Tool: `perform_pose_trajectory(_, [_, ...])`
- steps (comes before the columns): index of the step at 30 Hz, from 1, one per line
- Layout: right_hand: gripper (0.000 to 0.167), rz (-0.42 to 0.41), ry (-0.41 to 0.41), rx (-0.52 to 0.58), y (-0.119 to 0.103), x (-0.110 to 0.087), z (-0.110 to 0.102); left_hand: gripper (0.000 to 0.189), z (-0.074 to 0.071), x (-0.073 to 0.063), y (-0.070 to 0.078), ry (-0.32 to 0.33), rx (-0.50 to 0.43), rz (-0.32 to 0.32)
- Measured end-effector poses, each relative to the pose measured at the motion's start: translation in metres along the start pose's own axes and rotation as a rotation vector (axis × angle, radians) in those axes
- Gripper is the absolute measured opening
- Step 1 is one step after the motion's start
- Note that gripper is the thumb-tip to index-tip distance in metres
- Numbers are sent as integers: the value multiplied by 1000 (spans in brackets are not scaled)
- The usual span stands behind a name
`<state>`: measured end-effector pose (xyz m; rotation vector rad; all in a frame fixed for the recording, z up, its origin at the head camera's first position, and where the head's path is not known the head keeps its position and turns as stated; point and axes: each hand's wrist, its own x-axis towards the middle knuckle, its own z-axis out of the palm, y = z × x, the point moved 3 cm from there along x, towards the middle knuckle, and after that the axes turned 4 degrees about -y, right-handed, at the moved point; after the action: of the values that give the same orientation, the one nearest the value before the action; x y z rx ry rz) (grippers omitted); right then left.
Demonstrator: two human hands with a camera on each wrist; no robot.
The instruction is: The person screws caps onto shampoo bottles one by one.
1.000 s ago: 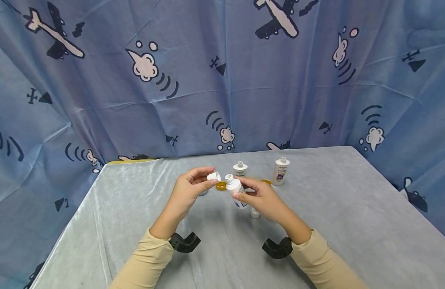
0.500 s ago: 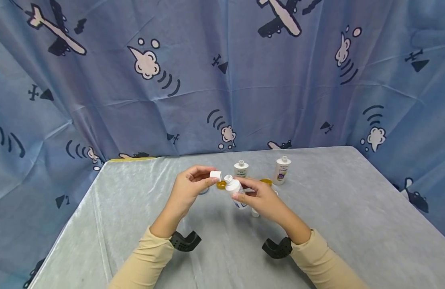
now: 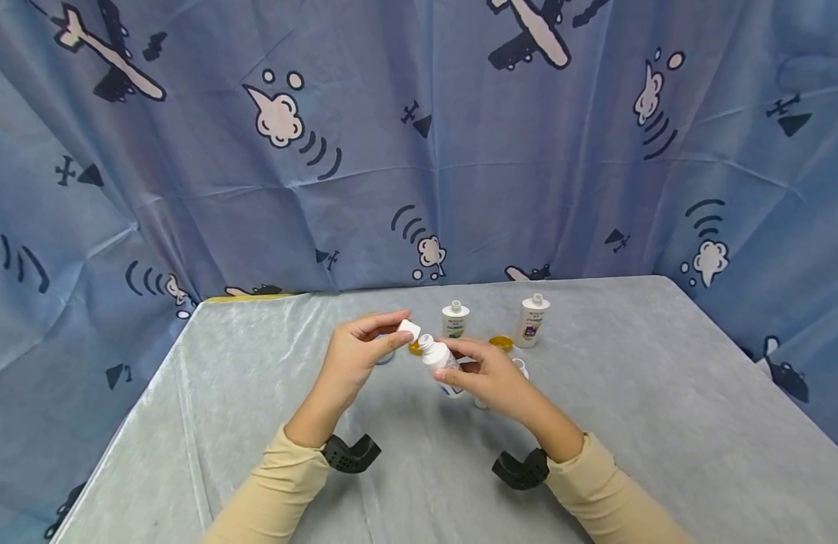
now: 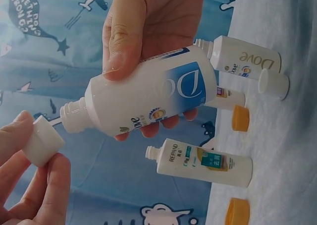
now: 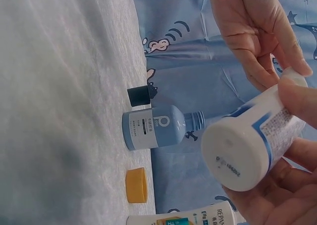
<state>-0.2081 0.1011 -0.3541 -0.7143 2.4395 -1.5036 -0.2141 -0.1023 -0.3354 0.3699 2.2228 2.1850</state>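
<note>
In the head view my left hand (image 3: 350,355) pinches a white screw cap (image 4: 43,143) between thumb and fingers. My right hand (image 3: 493,374) grips a white-and-blue Dove bottle (image 4: 148,93) round its body, off the table. The bottle leans to the left, its threaded neck (image 4: 74,115) bare and turned toward the cap. A small gap separates cap and neck in the left wrist view. The right wrist view shows the bottle's round base (image 5: 233,158); there the cap is mostly hidden behind the right thumb.
Behind the hands stand uncapped bottles: a white Repand one (image 4: 205,163), another white one (image 3: 530,321), a blue one (image 5: 156,127) and a second Dove bottle (image 4: 247,59). Loose caps lie among them: orange (image 5: 136,185), dark (image 5: 138,96) and white (image 4: 273,84). A patterned curtain (image 3: 364,151) hangs behind.
The cap has turned in my left fingers, so its opening now tips down toward the bottle's neck. My right hand has shifted the bottle slightly left and down.
</note>
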Motion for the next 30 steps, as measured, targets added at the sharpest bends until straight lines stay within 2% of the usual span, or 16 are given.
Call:
perform_pose_trajectory(9, [50,-26,2,-18,-3,-1,1,35,4,-1,2,-44,51,53])
perform_pose_trajectory(19, [49,-38,10,-55,0,-2,3,36,8,-2,-3,-94,57,34])
perform_pose_trajectory(30, [51,-33,-7,-53,1,-2,4,34,10,-2,-5,-101,113,32])
